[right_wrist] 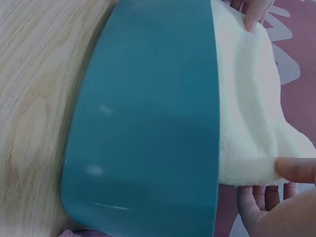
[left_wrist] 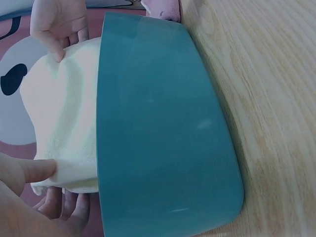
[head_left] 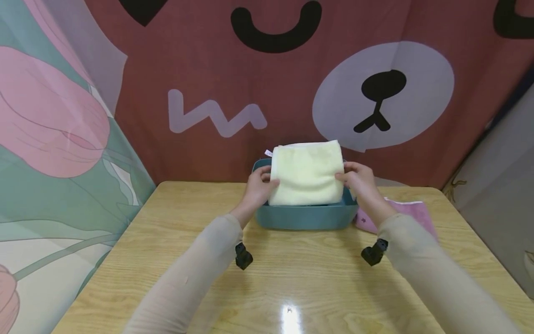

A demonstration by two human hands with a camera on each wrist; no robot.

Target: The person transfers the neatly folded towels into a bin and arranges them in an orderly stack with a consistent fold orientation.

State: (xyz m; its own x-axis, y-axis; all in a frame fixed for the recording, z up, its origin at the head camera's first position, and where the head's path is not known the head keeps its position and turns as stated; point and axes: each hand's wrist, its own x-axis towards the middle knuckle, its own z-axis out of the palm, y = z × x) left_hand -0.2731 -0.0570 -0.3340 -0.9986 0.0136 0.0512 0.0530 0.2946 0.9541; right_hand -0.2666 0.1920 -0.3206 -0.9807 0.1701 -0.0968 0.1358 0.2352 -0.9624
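A folded pale yellow towel (head_left: 307, 174) with a small white tag stands upright over the teal bin (head_left: 306, 218), its lower edge inside the rim. My left hand (head_left: 259, 185) pinches the towel's left side, thumb in front and fingers behind. On the opposite side my right hand (head_left: 361, 182) pinches the edge the same way. Both wrist views show the towel (left_wrist: 69, 113) rising past the bin's near wall (right_wrist: 148, 108), with a thumb pressed on its front face. The bin's inside is mostly hidden by the towel.
A folded pink towel (head_left: 417, 215) lies on the wooden table (head_left: 200, 278) at the bin's right, partly behind my right forearm. Behind the table hangs a red-brown curtain (head_left: 208, 157) with a bear print. A floral curtain (head_left: 50, 195) hangs at the left.
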